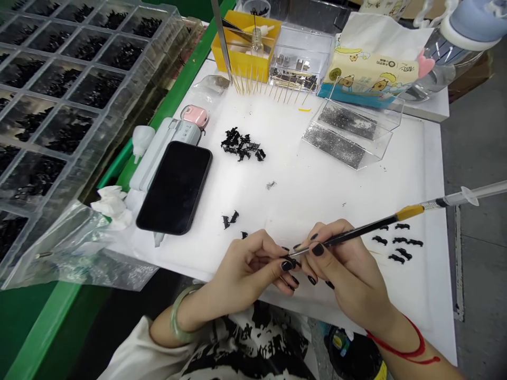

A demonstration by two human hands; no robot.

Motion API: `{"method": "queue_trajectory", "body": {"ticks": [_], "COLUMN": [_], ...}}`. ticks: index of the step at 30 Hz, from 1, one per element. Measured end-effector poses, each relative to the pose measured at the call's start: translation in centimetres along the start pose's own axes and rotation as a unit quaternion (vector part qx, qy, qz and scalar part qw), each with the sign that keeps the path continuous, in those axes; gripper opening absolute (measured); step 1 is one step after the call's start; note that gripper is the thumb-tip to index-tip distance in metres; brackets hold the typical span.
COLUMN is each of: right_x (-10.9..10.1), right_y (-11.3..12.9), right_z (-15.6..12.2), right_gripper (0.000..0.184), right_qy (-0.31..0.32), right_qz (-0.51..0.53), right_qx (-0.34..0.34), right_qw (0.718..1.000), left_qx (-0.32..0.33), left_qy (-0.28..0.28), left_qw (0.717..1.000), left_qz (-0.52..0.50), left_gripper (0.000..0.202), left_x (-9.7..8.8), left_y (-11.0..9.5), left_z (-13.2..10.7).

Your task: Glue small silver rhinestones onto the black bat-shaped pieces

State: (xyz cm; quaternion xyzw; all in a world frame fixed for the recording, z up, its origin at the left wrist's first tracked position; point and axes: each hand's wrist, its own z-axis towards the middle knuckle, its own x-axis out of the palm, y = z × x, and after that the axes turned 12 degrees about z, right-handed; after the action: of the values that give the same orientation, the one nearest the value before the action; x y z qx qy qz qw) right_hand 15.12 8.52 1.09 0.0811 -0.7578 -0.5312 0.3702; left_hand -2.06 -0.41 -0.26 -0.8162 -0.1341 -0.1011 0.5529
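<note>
My left hand (243, 272) pinches a small black part (293, 261) between thumb and fingertips, just over the front of the white work mat (309, 200). In my right hand (352, 279) is a slim black pen-like tool (366, 229), its thin metal tip touching or very near that part. A clear syringe (481, 192) with a yellow joint extends from the tool's rear end. Similar black parts (233, 218) lie just beyond my left hand. Several more black parts (400, 253) lie spaced out to the right of my right hand. Fingers partly hide the held part.
A pile of black parts (241, 143) sits mid-mat. Left are a phone (176, 187), a pink case (195, 115) and a compartment tray (85, 105). At the back stand a yellow box (245, 47), thin upright sticks (277, 91), a tissue pack (368, 68) and a clear holder (348, 134).
</note>
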Motion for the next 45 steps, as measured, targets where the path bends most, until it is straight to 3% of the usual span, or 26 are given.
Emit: {"method": "queue_trajectory", "body": {"ticks": [8,17,22,28,45], "right_x": [-0.2,0.1,0.4,1.0,0.9], "right_y": [-0.2,-0.2,0.0,0.5,0.7], "right_z": [-0.1,0.2,-0.1,-0.4,-0.7], "right_gripper": [0.007,0.008,0.002,0.014,0.018], "right_qy": [0.012,-0.009,-0.023,0.011,0.003], "right_qz": [0.002,0.035,0.027,-0.005,-0.028], "right_qx": [-0.004,-0.018,-0.043,-0.076,-0.037], "right_qw": [1.0,0.999,0.998,0.997,0.999], "left_qx": [0.014,0.009,0.038,0.054,0.042], "left_qy": [0.005,0.0,0.005,0.008,0.027], "left_qw": [1.0,1.0,0.999,0.998,0.999], "left_qz": [0.006,0.021,0.001,-0.01,0.014], "left_gripper": [0.023,0.021,0.015,0.008,0.007], "left_x": [-0.1,-0.3,-0.4,-0.5,-0.8], "left_y": [0.0,0.3,0.4,0.4,0.3], "left_z": [0.1,-0.4,-0.4,-0.6,-1.1]}}
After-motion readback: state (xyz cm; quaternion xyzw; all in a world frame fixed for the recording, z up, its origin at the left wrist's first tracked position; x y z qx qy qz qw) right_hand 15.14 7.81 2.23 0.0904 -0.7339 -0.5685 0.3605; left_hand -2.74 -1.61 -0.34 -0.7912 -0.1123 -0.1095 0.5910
